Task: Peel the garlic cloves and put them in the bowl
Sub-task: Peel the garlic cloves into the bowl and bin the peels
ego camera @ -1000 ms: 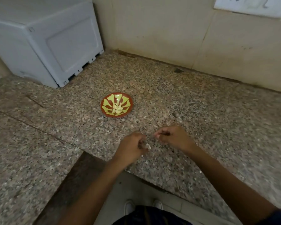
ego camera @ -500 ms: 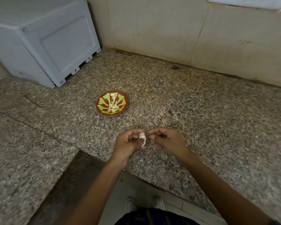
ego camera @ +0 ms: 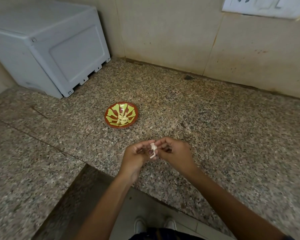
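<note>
Both hands meet above the counter (ego camera: pixel 215 135) near its front edge, with a clove (ego camera: pixel 153 149) between them. The left hand (ego camera: pixel 136 155) has its fingers curled round the clove from the left, and the right hand (ego camera: pixel 176 153) pinches it from the right with curled fingertips. A pale strip of skin hangs from the clove's lower end.

Half a second ago the two hands were just apart, the clove held at the left fingertips alone; now the right has closed in and touches it. A second ago the clove was barely visible between the fists.

The bowl (ego camera: pixel 109 112) sits farther back on the counter, toward the rear left, well apart from the hands, with a small heap of peeled cloves (ego camera: pixel 122 118) in its middle. A grey box (ego camera: pixel 47 45) stands in the rear left corner.
</note>
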